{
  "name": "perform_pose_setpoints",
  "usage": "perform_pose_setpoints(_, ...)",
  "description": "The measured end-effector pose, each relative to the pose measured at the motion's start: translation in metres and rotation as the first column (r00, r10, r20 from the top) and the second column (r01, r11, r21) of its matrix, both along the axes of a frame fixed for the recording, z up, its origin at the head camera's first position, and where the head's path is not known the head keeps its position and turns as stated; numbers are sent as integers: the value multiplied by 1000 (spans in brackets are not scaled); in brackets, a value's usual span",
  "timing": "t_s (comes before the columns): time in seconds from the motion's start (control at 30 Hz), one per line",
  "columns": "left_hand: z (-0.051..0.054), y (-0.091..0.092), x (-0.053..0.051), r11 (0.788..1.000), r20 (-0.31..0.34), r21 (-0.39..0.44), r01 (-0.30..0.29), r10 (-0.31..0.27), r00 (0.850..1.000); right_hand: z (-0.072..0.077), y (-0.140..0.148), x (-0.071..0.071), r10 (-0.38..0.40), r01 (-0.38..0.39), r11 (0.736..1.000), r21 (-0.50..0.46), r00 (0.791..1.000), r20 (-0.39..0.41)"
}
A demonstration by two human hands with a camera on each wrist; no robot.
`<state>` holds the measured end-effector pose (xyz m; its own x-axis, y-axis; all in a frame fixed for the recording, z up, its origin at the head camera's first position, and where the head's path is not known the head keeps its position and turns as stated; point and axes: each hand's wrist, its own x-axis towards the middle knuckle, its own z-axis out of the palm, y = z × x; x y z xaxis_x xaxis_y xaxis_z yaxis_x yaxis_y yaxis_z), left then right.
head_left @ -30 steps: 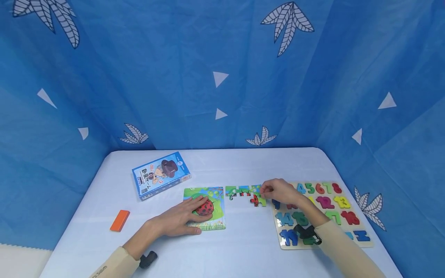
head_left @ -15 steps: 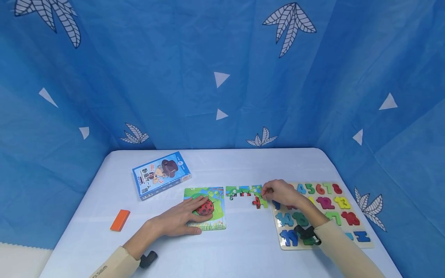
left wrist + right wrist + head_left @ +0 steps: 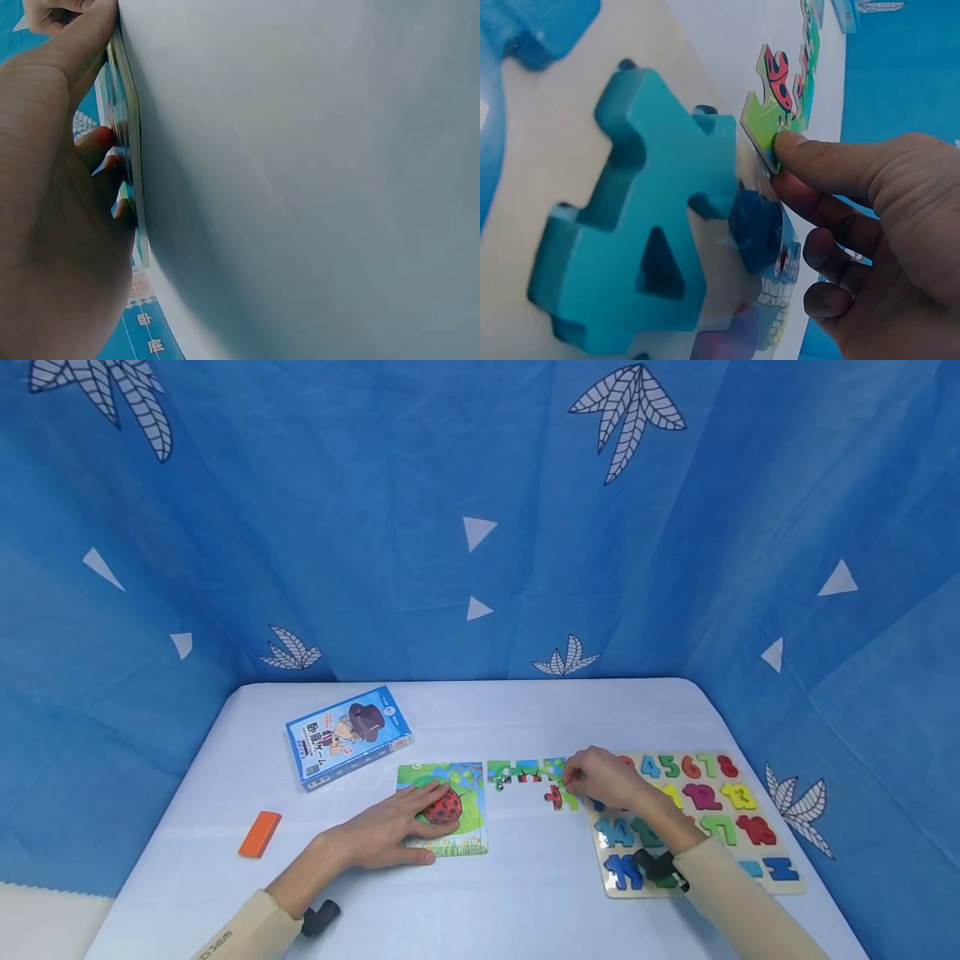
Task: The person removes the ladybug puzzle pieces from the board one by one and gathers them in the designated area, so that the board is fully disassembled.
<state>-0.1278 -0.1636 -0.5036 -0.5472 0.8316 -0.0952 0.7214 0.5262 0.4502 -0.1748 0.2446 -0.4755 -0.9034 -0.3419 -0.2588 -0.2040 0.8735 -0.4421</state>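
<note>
Our left hand [image 3: 390,836] lies spread over the ladybug board [image 3: 471,828]; right hand [image 3: 609,778] pinches the piece [image 3: 759,124] near the row [image 3: 527,767], at its right end, beside the number board [image 3: 647,893]. If we press it misaligned, the row could slide apart.

Smooth-faced puzzle piece [image 3: 761,120], wood-like number board [image 3: 555,150], creased cloth backdrop [image 3: 375,568]

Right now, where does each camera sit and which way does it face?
Head: worn on the head, facing forward and down over the table; left hand, right hand and both sleeves show.
Left wrist: worn there, facing the ladybug board edge-on; the left hand fills one side.
Right wrist: worn there, facing across the number board; the right hand pinches a puzzle piece.
Head and right wrist share that piece and number board.
</note>
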Motion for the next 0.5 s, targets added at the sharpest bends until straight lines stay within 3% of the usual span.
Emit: perform_pose_setpoints(0.5, 1, 0, 1, 1000, 1, -1, -2, 2, 1000, -1, -2, 1, 7, -6, 999, 46, 1000, -16)
